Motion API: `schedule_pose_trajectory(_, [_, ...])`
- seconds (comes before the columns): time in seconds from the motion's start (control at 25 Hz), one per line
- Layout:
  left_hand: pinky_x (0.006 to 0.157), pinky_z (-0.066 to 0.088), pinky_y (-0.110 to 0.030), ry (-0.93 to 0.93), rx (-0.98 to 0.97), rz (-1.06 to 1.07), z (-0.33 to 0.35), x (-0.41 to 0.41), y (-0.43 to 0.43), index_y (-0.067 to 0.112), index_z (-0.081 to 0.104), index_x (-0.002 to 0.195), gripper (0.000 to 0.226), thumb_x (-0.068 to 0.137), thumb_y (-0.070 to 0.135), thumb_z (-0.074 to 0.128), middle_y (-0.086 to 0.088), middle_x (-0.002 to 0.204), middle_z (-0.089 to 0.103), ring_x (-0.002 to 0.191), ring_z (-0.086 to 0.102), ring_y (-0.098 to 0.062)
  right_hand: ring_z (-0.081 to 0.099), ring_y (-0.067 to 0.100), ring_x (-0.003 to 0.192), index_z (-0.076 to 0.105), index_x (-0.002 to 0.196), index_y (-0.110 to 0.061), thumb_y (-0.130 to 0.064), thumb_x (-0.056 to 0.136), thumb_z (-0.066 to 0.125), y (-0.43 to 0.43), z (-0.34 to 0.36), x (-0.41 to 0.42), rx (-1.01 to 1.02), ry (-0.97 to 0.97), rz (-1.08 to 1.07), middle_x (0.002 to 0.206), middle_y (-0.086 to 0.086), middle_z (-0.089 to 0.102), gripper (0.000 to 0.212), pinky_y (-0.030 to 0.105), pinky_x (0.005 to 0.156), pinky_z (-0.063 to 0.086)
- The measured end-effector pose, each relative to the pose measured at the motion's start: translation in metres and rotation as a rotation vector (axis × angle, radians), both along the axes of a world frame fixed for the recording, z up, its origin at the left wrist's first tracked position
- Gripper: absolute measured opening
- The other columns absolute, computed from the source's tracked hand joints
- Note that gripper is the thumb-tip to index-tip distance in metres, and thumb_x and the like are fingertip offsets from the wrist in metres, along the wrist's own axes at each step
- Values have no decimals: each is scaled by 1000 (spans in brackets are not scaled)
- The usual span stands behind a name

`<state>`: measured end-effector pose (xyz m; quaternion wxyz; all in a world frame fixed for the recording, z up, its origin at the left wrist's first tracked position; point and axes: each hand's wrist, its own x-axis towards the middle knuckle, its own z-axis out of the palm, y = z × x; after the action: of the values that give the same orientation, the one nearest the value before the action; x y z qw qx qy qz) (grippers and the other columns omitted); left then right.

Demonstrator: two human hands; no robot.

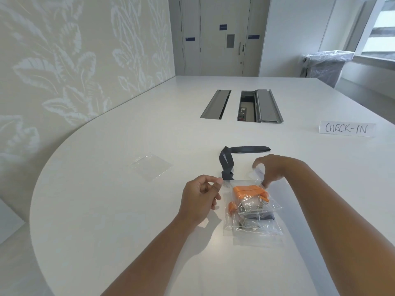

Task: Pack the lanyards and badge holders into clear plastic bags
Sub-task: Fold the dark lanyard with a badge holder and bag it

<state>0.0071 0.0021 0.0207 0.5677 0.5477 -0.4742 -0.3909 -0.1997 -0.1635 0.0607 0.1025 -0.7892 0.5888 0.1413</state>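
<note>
A clear plastic bag (252,210) lies on the white table, holding a folded orange lanyard (249,192) with a metal clip and a badge holder. Under it lies another filled bag with a dark lanyard (266,216). My left hand (202,196) pinches the top left corner of the upper bag. My right hand (272,170) presses its top right edge with the thumb, fingers arched above. A loose dark grey lanyard (229,160) lies just beyond the bags. An empty clear bag (150,166) lies flat to the left.
A CHECK-IN paper sign (347,129) stands at the right. Two cable hatches (241,105) are set in the table's middle, the right one open. The table's curved edge (42,184) runs along the left by a patterned wall. A bin with a plastic liner (327,65) stands beyond.
</note>
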Motion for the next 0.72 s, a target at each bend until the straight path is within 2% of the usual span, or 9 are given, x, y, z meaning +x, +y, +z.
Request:
schedule_pose_trajectory(0.12, [48,47,-25,45,22,31,2,2,-1,9,68,90,18,92,26,67,-6,60,63,50,51,-17,40,30,123,45,126,-29,-59,65,79,2,-6,-3,-31,-22,-104,127,8,44,76,43,99,41])
schedule_pose_trajectory(0.2, [50,49,-25,73,28,50,3,3,0,7,68,90,20,93,26,66,-5,62,65,51,53,-15,50,28,111,51,115,-17,-56,73,77,1,-10,-8,-113,-108,-124,121,8,55,62,37,91,43])
schedule_pose_trajectory(0.28, [54,52,-26,99,27,75,3,4,0,6,68,92,21,93,27,66,-6,67,68,55,58,-14,56,30,98,58,102,-9,-41,85,71,8,-3,-12,-275,-299,-193,113,13,65,39,34,80,44])
schedule_pose_trajectory(0.36, [58,55,-26,148,27,104,6,3,0,5,68,94,21,93,26,65,-8,76,72,63,65,-12,59,35,95,63,99,-5,-19,94,61,18,7,-7,-375,-753,-379,103,17,65,15,32,71,44])
schedule_pose_trajectory(0.44, [63,58,-28,216,23,102,9,3,0,5,69,98,20,93,24,65,-9,87,74,75,69,-14,62,34,91,63,95,-5,0,95,52,46,23,15,-135,-1370,-518,99,17,64,12,34,70,51])
schedule_pose_trajectory(0.48, [66,58,-30,251,16,82,11,3,1,7,69,101,18,94,22,64,-10,92,74,81,70,-15,65,33,91,63,94,-4,8,94,52,64,29,28,37,-1591,-506,99,17,66,17,38,74,55])
schedule_pose_trajectory(0.52, [67,59,-33,287,5,57,13,3,3,8,69,103,17,94,21,63,-11,97,74,87,71,-17,67,33,92,65,94,-2,11,91,54,79,31,40,159,-1699,-483,101,18,69,17,41,81,57])
schedule_pose_trajectory(0.6, [64,59,-38,341,-14,24,17,2,8,9,67,108,19,94,21,62,-11,101,71,94,71,-21,71,32,96,69,91,-2,7,85,64,102,25,60,250,-1695,-454,101,19,74,12,38,87,57])
schedule_pose_trajectory(0.72, [60,61,-41,227,-27,169,18,-1,12,13,65,102,16,91,25,67,-10,100,68,92,70,-21,67,27,86,75,85,-7,-3,80,73,123,15,79,295,-1635,-413,99,19,76,6,31,76,50])
